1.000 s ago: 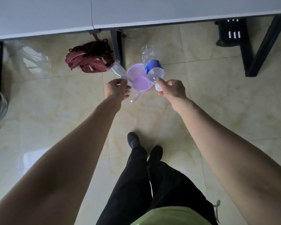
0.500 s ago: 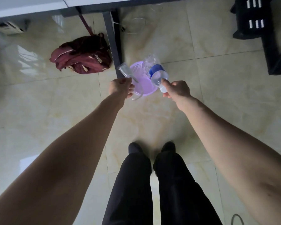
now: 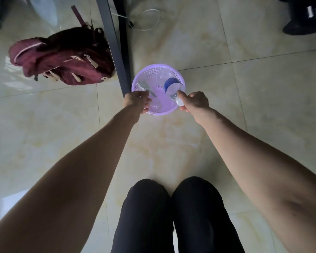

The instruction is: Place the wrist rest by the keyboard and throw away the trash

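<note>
The basket (image 3: 158,70) stands on the floor (image 3: 244,106), just right of the desk leg (image 3: 115,46). The backpack (image 3: 60,59) lies left of that leg. The bottle (image 3: 171,87) and the wrapper (image 3: 144,86) sit over the basket's right and left halves.

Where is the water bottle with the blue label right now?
In the head view, the water bottle is right of centre, held at its cap end by the right hand, tipped into the purple basket beside the dark desk leg.
</note>
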